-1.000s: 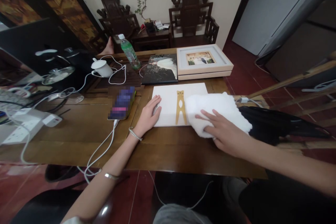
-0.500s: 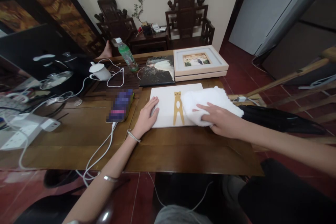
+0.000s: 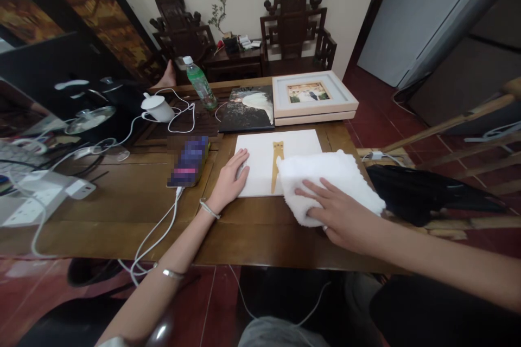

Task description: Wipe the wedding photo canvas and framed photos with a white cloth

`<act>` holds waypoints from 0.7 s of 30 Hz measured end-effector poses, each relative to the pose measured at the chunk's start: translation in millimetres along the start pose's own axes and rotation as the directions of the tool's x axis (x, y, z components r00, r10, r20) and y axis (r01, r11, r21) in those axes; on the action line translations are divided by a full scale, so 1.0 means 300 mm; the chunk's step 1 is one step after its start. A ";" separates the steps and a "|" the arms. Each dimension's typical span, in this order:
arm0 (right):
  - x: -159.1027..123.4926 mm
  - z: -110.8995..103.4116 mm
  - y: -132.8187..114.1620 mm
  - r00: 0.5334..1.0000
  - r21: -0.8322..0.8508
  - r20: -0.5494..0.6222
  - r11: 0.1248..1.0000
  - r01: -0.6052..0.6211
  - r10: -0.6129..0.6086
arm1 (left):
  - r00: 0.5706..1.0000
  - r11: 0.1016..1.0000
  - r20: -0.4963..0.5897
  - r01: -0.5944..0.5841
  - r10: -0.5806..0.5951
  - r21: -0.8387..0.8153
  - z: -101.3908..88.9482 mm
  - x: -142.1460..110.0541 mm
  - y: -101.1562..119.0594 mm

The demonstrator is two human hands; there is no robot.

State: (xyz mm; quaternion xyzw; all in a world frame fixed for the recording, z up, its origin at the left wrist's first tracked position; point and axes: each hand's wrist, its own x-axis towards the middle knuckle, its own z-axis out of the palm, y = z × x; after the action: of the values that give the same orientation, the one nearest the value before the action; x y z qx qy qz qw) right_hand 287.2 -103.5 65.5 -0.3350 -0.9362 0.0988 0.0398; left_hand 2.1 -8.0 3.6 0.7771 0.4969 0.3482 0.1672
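A white board [image 3: 260, 160] with a gold cat-shaped figure [image 3: 277, 161] lies flat on the wooden table [image 3: 122, 211]. My left hand [image 3: 228, 181] rests flat on the board's left edge, fingers stretched out. My right hand [image 3: 340, 211] presses flat on a fluffy white cloth [image 3: 325, 181], which covers the board's lower right part and overlaps the figure's right side.
A pale picture frame [image 3: 313, 98] and a dark photo print [image 3: 248, 108] lie behind the board. A phone [image 3: 188, 160] on a white cable, a white cup [image 3: 157, 107], a green bottle [image 3: 198, 82] and a power strip [image 3: 32, 203] stand left. A black feathery object [image 3: 419, 195] lies right.
My right hand has slid the white cloth down and toward me over the board, uncovering the board's upper right corner. My left hand has stayed on the left edge.
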 end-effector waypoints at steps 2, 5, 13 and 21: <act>0.015 -0.020 0.018 1.000 0.026 -0.002 1.000 -0.015 0.015 | 1.000 1.000 0.001 0.001 -0.001 0.000 0.000 0.000 0.001; 0.045 -0.041 0.071 0.997 0.036 -0.040 0.997 -0.066 0.067 | 1.000 1.000 0.002 -0.002 0.002 0.003 0.000 0.000 0.001; 0.110 -0.016 0.210 0.986 0.001 -0.136 0.995 -0.103 0.102 | 1.000 1.000 0.006 -0.001 0.001 -0.006 -0.002 -0.002 -0.001; 0.104 0.006 0.163 0.978 -0.016 -0.174 0.993 -0.116 0.112 | 1.000 1.000 0.006 -0.001 0.001 -0.004 -0.002 -0.002 0.003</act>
State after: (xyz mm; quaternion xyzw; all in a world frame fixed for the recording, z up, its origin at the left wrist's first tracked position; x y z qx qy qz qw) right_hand 293.1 -47.0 53.5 -0.3960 -0.9096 0.0595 0.1107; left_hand 2.1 -8.8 4.2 0.7781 0.4954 0.3470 0.1698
